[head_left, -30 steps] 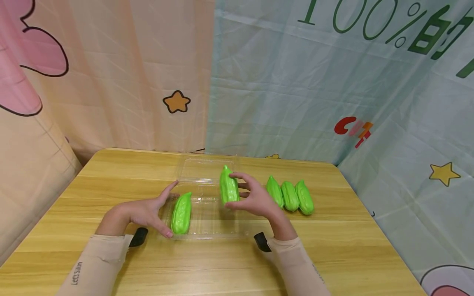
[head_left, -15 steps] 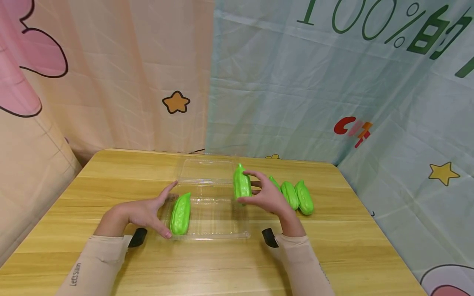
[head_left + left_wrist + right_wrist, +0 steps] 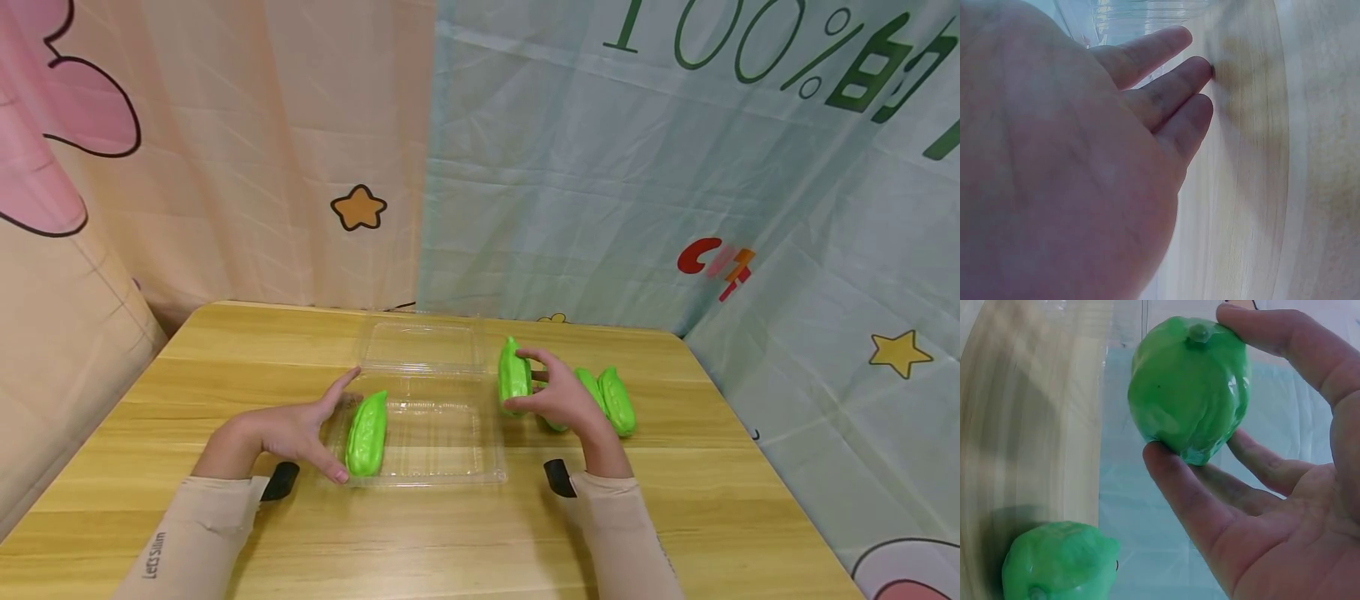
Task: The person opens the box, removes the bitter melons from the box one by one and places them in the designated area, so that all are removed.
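Observation:
My right hand (image 3: 562,395) pinches a bright green, ridged bitter melon (image 3: 513,372) between thumb and fingertips, upright and just right of a clear plastic container. In the right wrist view the held bitter melon (image 3: 1188,390) shows its stem end. The clear container (image 3: 442,482) lies with its lid (image 3: 423,343) folded back behind it. Inside, at the left end, rests another bitter melon (image 3: 367,435). My left hand (image 3: 294,429) spans the container's left end, thumb at the front corner; the left wrist view shows this hand's fingers (image 3: 1172,87) extended.
Right of the container, more bitter melons (image 3: 617,402) lie side by side on the wooden table (image 3: 420,542), one partly hidden behind my right hand. Printed curtains (image 3: 555,192) hang behind the table's far edge and along both sides.
My right hand has carried its bitter melon rightward, from over the container to beyond its right side, now partly covering the row of melons. The left hand has stayed in place.

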Demonstrator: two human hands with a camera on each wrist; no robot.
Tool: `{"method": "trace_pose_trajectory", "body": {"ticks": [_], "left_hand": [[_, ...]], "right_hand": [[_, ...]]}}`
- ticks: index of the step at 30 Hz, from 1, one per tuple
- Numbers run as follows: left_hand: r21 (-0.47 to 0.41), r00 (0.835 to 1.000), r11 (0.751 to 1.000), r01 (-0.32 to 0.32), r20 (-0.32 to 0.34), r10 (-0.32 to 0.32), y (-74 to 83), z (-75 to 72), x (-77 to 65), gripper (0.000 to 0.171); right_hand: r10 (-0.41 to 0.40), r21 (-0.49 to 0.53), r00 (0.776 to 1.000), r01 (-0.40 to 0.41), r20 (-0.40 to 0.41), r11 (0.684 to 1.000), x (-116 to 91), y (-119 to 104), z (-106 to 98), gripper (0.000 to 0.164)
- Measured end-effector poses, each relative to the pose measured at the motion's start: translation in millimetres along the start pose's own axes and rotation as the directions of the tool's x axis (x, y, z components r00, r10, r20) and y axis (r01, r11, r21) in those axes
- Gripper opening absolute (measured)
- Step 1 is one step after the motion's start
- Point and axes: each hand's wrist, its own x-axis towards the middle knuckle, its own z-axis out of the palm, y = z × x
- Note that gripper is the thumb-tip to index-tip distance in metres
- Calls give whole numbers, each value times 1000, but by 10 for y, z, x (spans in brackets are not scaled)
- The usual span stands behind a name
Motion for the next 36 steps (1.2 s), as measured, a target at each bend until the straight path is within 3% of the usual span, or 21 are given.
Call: {"method": "trace_pose_trajectory", "body": {"ticks": [15, 22, 36], "left_hand": [[-4, 1000, 1000, 9, 3, -9, 25, 1, -5, 147], [-16, 1000, 1000, 5, 15, -4, 48, 1, -9, 147], [-12, 1000, 1000, 13, 13, -12, 46, 1, -9, 147]], "right_hand": [[28, -128, 1000, -29, -15, 991, 79, 209, -28, 86], [41, -240, 999, -47, -30, 970, 108, 255, -7, 85], [32, -364, 999, -45, -42, 930, 122, 219, 61, 85]]}}
